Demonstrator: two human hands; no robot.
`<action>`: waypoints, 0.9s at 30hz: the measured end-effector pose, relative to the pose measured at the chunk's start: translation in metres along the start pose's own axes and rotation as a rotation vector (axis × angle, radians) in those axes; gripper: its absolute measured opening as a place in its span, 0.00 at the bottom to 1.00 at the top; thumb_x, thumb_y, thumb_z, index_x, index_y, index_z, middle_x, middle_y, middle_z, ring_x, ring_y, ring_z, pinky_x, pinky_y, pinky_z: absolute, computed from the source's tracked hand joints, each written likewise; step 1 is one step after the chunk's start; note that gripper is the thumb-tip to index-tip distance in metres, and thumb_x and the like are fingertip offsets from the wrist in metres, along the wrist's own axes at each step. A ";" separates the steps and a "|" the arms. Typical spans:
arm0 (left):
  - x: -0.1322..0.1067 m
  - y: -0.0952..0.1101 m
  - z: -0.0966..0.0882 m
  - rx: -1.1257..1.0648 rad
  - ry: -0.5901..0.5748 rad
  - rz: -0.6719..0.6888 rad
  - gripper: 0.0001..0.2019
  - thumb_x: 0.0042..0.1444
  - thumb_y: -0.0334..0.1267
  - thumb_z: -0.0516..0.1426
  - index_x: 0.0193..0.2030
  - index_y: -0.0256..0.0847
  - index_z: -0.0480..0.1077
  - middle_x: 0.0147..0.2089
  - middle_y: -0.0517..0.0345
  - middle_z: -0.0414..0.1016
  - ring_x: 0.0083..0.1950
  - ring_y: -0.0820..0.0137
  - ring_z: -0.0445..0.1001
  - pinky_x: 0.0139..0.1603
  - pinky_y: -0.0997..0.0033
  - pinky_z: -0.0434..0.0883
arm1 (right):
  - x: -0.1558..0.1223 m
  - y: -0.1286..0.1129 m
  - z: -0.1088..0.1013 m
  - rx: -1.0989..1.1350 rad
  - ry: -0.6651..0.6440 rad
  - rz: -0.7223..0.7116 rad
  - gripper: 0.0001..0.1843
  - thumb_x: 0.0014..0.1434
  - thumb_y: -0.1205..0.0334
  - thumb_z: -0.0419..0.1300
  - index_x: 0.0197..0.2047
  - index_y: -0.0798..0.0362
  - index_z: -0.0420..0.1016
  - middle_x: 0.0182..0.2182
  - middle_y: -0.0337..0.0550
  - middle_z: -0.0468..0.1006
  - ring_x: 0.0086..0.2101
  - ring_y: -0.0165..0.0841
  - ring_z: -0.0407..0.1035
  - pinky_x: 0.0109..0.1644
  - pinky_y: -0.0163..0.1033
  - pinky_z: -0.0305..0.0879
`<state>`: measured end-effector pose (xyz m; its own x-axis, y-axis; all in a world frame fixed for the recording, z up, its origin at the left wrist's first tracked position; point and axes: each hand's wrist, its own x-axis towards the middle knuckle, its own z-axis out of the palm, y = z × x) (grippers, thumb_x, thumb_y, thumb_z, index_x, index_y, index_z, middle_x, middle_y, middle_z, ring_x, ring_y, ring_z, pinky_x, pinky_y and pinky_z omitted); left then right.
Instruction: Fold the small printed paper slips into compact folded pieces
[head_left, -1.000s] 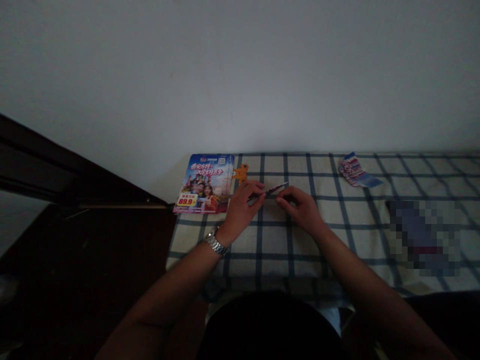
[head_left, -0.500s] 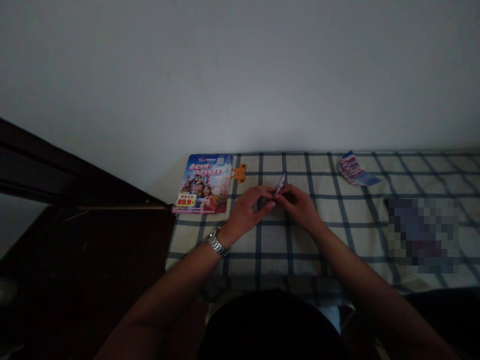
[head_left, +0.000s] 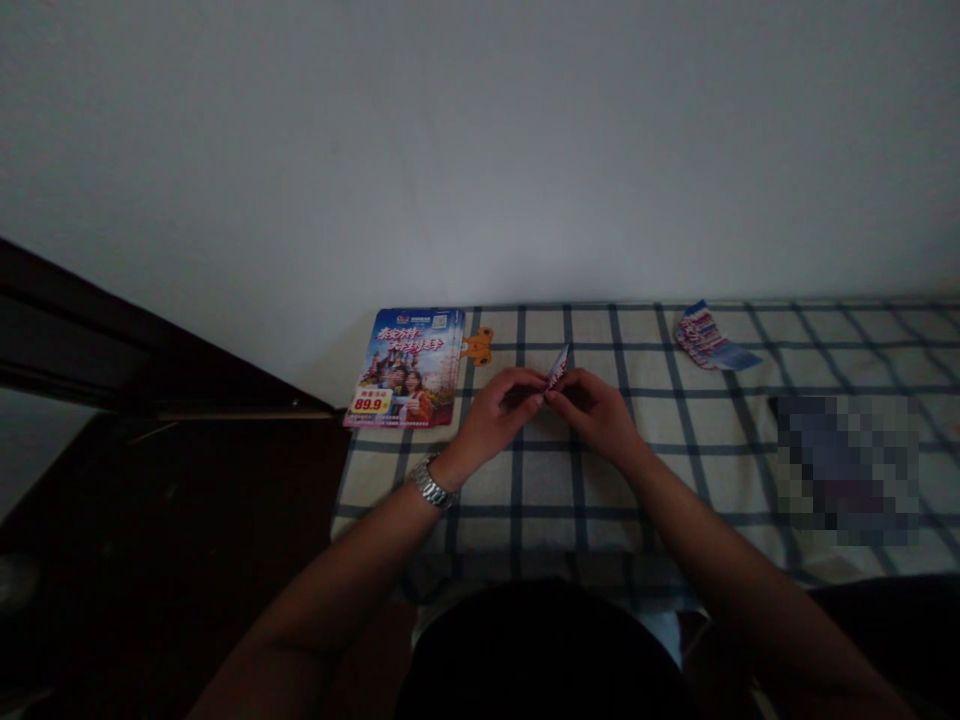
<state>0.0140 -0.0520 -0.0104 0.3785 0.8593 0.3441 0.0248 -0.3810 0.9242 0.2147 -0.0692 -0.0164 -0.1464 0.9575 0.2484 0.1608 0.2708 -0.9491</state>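
Observation:
A small folded paper flyer (head_left: 558, 368), printed in blue, white and red, stands pointed end up between my hands over the checked cloth. The fingers and thumb of my left hand (head_left: 501, 408) pinch its lower left side; a metal watch (head_left: 431, 484) is on that wrist. From the other side my right hand (head_left: 596, 410) pinches the same paper, thumb and forefinger at its lower edge. My fingertips hide the bottom of the folds. To the left lies a stack of flyers (head_left: 409, 370) with the same sort of colours.
A checked tablecloth (head_left: 487, 510) covers the surface against a pale wall (head_left: 480, 150). An orange bear-shaped piece (head_left: 478, 346) touches the flyer stack's right side. Folded papers (head_left: 709, 340) lie in a cluster at the back right. A blurred-out item (head_left: 847, 470) sits nearer on the right.
My left thumb has moved up against the folded flyer, closing the gap to the fingers. The paper has shifted very slightly left. All else stays put.

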 end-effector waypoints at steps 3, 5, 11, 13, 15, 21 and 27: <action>-0.001 -0.002 0.000 0.038 0.052 -0.004 0.08 0.70 0.42 0.59 0.50 0.42 0.74 0.50 0.52 0.78 0.52 0.66 0.79 0.56 0.62 0.77 | -0.001 -0.001 0.001 0.008 0.005 0.005 0.10 0.64 0.52 0.68 0.41 0.46 0.74 0.39 0.40 0.81 0.41 0.38 0.78 0.50 0.45 0.76; -0.002 -0.002 0.000 0.119 0.077 0.019 0.07 0.70 0.41 0.58 0.51 0.43 0.73 0.49 0.53 0.78 0.51 0.66 0.79 0.54 0.63 0.78 | -0.001 -0.002 0.002 0.018 0.009 0.011 0.09 0.63 0.54 0.68 0.41 0.46 0.73 0.40 0.40 0.81 0.42 0.37 0.79 0.49 0.45 0.77; -0.004 0.011 0.001 0.410 0.041 0.126 0.09 0.67 0.31 0.58 0.52 0.44 0.72 0.50 0.55 0.76 0.52 0.67 0.77 0.55 0.64 0.77 | -0.001 -0.004 0.005 0.028 0.016 0.010 0.09 0.62 0.56 0.67 0.40 0.47 0.71 0.39 0.40 0.80 0.40 0.36 0.79 0.48 0.44 0.78; -0.004 0.014 0.002 0.455 0.036 0.138 0.09 0.64 0.29 0.60 0.50 0.44 0.72 0.50 0.56 0.75 0.51 0.68 0.77 0.54 0.65 0.77 | -0.001 -0.004 0.006 0.042 0.016 0.005 0.09 0.62 0.57 0.67 0.40 0.47 0.70 0.39 0.40 0.80 0.40 0.36 0.79 0.47 0.43 0.79; -0.003 0.016 0.002 0.495 0.061 0.142 0.08 0.63 0.28 0.61 0.45 0.43 0.71 0.48 0.57 0.75 0.49 0.69 0.77 0.53 0.67 0.76 | 0.000 -0.004 0.007 0.048 0.013 -0.012 0.09 0.62 0.58 0.67 0.41 0.47 0.70 0.39 0.40 0.80 0.40 0.36 0.79 0.48 0.43 0.78; -0.003 0.016 0.002 0.533 0.140 0.129 0.09 0.60 0.24 0.61 0.38 0.42 0.70 0.46 0.59 0.77 0.48 0.70 0.78 0.50 0.69 0.76 | 0.001 -0.005 0.009 0.024 0.022 -0.087 0.07 0.63 0.62 0.66 0.42 0.47 0.71 0.43 0.42 0.74 0.44 0.36 0.76 0.50 0.44 0.78; -0.004 0.015 0.003 0.516 0.169 0.118 0.08 0.61 0.24 0.60 0.37 0.42 0.69 0.45 0.59 0.76 0.46 0.70 0.77 0.48 0.70 0.76 | 0.001 -0.003 0.009 -0.006 0.025 -0.090 0.08 0.61 0.63 0.66 0.42 0.47 0.70 0.42 0.42 0.74 0.43 0.36 0.76 0.50 0.46 0.78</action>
<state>0.0157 -0.0622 0.0014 0.2535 0.8270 0.5018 0.4575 -0.5595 0.6911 0.2052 -0.0699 -0.0146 -0.1363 0.9315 0.3373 0.1540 0.3563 -0.9216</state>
